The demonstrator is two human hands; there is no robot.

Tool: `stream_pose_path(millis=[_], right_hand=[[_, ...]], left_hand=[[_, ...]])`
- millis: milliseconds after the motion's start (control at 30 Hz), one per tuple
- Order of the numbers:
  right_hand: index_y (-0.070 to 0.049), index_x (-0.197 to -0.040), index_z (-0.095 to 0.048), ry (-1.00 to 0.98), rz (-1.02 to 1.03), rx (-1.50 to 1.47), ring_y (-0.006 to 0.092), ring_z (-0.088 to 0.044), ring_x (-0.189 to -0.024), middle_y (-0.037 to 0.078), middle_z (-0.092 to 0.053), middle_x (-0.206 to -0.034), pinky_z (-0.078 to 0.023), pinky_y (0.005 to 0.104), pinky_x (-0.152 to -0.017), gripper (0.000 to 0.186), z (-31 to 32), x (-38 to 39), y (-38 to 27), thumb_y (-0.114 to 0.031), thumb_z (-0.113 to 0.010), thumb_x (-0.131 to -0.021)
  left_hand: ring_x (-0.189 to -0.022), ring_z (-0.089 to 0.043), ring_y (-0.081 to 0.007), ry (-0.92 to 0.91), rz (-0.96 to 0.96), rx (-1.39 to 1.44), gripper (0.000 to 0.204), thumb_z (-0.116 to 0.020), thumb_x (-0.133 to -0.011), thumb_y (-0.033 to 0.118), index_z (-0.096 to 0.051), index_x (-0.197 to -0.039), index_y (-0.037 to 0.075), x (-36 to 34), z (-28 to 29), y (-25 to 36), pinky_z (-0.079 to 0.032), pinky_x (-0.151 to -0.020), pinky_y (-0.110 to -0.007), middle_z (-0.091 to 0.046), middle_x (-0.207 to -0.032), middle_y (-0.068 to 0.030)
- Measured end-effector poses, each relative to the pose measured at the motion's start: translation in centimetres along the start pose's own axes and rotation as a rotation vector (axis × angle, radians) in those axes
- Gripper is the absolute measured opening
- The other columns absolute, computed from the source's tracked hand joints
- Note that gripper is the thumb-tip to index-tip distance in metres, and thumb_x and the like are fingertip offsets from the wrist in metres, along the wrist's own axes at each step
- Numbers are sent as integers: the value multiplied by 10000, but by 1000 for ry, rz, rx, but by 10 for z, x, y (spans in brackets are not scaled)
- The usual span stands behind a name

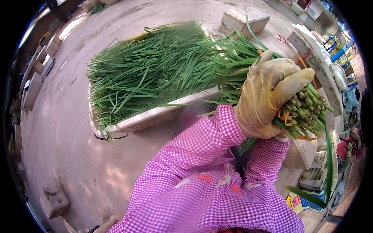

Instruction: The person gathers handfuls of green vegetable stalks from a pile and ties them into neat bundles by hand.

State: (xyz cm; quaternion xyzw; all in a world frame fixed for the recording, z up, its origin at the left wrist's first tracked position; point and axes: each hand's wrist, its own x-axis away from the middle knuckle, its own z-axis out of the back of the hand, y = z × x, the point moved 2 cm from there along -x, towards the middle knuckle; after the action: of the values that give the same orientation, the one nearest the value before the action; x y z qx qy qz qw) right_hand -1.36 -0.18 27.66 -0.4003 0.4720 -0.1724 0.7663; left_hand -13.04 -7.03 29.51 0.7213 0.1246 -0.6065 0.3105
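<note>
My left hand (pixel 262 95), in a yellowed rubber glove, is wrapped round a bundle of garlic chives (pixel 305 110). The pale cut stem ends point right, and the long green leaves trail back behind the glove. An orange strand shows among the stems. My right hand (pixel 282 136) is below the bundle; only a sliver by the cuff shows, and its fingers are hidden. Left of my hands, a white plastic crate (pixel 163 114) is heaped with loose green chives (pixel 155 64).
A wooden block (pixel 244 22) stands beyond the crate. Down the right lie a concrete-looking slab (pixel 316 58), a perforated basket (pixel 312 176) and yellow-and-blue bags (pixel 305 202). Another block (pixel 54 200) sits on the floor at lower left.
</note>
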Motion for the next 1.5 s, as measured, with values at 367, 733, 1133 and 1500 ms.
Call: stream_pose_path(millis=[367,733,1133,1500], right_hand=[[-40,-1178,-600,218,-166,698,348,-602,-980,162,-619,-1101,-481,409,-832,461,155,59,58,-169,-734,-756],[1,-1015,-643,176,-362,1100,354,-625,-849,200,-635,-924,-498,412,-753,399,258,105,151,-296,-712,-758],[-15,-1094,-612,47,-289,1590,288,-620,-892,137,-624,-943,-493,376,-771,519,327,64,135,-368,-728,-732],[-54,-1125,-620,153,179,1379,299,-595,-905,127,-608,-924,-466,391,-825,456,343,12,132,-264,-725,-735]], left_hand=[[-973,-638,-231,124,1223,1303,582,-721,-730,-70,-473,-1249,22,101,-201,-44,-568,-816,-320,-614,-1069,-97],[-832,-671,-228,111,1815,1659,289,-606,-875,93,-564,-1155,34,184,-330,-73,-596,-700,-340,-656,-1011,-135],[-887,-640,-180,204,1702,1972,300,-619,-882,172,-582,-1160,65,166,-419,-77,-551,-750,-278,-652,-1060,-87],[-1033,-608,-218,14,1190,1738,512,-687,-797,74,-501,-1272,37,103,-412,-112,-526,-896,-338,-606,-1139,-103]])
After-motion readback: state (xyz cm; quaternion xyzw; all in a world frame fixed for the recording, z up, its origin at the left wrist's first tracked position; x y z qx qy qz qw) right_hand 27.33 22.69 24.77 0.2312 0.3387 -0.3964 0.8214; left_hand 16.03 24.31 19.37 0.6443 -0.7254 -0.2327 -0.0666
